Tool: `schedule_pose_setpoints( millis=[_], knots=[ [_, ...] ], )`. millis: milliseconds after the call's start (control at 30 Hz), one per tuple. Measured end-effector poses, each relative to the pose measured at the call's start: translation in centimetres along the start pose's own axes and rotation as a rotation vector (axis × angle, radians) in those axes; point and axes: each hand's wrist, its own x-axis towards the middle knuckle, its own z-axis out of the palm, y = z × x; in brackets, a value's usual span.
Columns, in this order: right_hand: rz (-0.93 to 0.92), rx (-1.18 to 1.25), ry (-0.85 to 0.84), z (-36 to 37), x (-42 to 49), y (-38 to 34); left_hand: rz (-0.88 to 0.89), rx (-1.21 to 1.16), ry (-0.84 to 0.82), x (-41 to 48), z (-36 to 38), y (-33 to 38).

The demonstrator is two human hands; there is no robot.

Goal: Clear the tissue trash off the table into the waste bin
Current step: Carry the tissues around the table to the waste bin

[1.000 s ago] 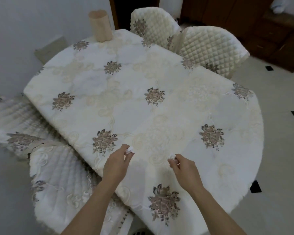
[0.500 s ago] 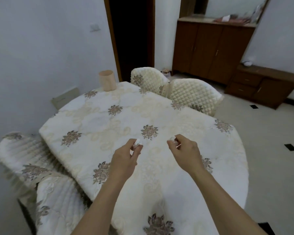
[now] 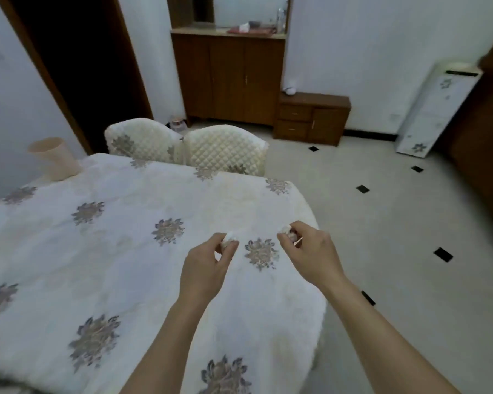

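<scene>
My left hand (image 3: 205, 268) pinches a small white tissue wad (image 3: 228, 238) between thumb and fingertips, held just above the table (image 3: 97, 251) with its white flowered cloth. My right hand (image 3: 310, 251) pinches a second crumpled tissue wad (image 3: 285, 230) near the table's right edge. Both wads are partly hidden by my fingers. A waste bin does not show in this view.
A beige cylindrical holder (image 3: 54, 159) stands at the table's far left corner. Two quilted chairs (image 3: 225, 149) sit behind the table. A brown cabinet (image 3: 228, 78) and a low drawer unit (image 3: 310, 118) line the far wall. Tiled floor (image 3: 396, 223) spreads to the right.
My head has lifted and turned right, so the room and floor came into view. Both hands rose off the cloth and moved right, each still pinching its tissue wad.
</scene>
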Motion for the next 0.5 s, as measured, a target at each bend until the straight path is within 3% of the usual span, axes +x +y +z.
schedule_pose_setpoints(
  millis=[167,500],
  knots=[
    [0.161,-0.076,0.129,-5.0,-2.4,5.7,0.098,-0.051,-0.126,0.4,5.2,3.7],
    [0.303,-0.127,0.318,-11.9,-4.2,14.2,0.258,-0.036,-0.299,2.2,14.9,11.1]
  ],
)
